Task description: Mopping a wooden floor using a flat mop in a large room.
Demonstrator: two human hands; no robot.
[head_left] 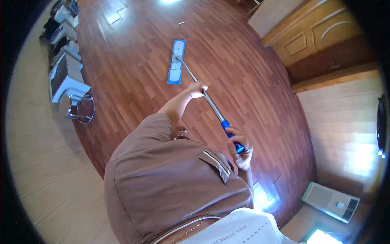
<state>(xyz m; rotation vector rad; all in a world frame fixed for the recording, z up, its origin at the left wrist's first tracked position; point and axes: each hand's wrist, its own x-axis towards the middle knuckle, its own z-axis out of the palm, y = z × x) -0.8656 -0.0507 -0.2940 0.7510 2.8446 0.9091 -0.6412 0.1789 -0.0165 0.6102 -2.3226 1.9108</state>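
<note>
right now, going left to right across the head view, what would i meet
Chrome stool, mop head, left hand, right hand, white vented cabinet, dark wall-mounted thing.

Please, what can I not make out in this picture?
All in the head view:
Mop: underside, hidden by its own top.
Left hand: some fingers, hidden by the hand itself.
Foot: mostly hidden by the clothing.
Pale strip on the floor: too small to identify.
Black thing at right: cut by the picture's rim.
</note>
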